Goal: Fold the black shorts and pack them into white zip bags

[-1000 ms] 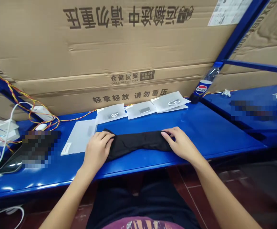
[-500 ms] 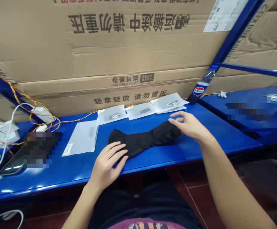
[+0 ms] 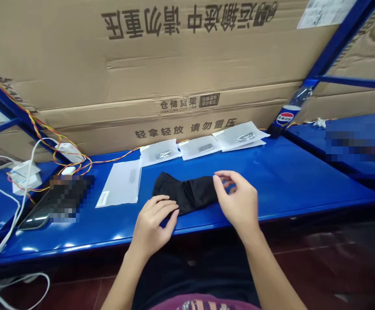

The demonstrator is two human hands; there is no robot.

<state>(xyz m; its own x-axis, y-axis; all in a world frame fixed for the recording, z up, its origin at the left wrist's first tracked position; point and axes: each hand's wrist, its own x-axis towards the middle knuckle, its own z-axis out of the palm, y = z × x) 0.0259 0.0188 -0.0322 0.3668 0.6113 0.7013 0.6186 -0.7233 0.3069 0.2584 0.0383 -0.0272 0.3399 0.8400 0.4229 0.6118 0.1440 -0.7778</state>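
A dark piece of black cloth (image 3: 190, 193), long and narrow with creases, lies near the front edge of the blue shelf top. My left hand (image 3: 156, 221) rests on its lower left part, fingers laid loosely over the fabric and the thumb apart. At the cloth's right end, my right hand (image 3: 237, 198) has thumb and forefinger closed on the edge, with the other fingers curled. That hand hides part of the right end.
Several frosted plastic bags (image 3: 200, 147) lie along the back, with another bag (image 3: 121, 183) at left. A cola bottle (image 3: 287, 114) leans at the back right corner. A phone-like dark device (image 3: 35, 217), cables (image 3: 29, 172) and a power strip (image 3: 70, 151) occupy the left. Cardboard (image 3: 190, 64) stands behind.
My right hand has moved left, bringing the right end of the cloth inward, so the cloth looks shorter. My left hand stays on the left part. The view has shifted slightly.
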